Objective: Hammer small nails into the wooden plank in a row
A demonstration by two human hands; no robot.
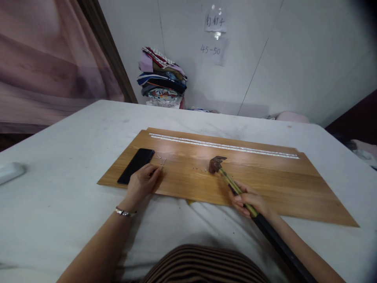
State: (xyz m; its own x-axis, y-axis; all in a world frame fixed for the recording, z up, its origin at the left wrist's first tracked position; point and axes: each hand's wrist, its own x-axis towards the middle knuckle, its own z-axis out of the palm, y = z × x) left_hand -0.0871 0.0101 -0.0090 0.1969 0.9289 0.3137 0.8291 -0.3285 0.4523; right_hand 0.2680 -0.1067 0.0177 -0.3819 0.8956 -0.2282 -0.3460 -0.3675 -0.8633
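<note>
My right hand grips a claw hammer partway along its yellow and black handle. The hammer's rusty head is over the wooden board, near a short row of small nail heads in the board. My left hand is pinched closed at the board's left part, thumb and forefinger together on what looks like a nail. Several loose nails lie just beyond those fingertips. Beside this hand lies a black phone, partly behind the wrist and knuckles.
Two white strips run along the board's far side. The board rests on a white-covered table. A white object sits at the left. Folded clothes are piled against the wall, beneath paper notes. A pink curtain hangs left.
</note>
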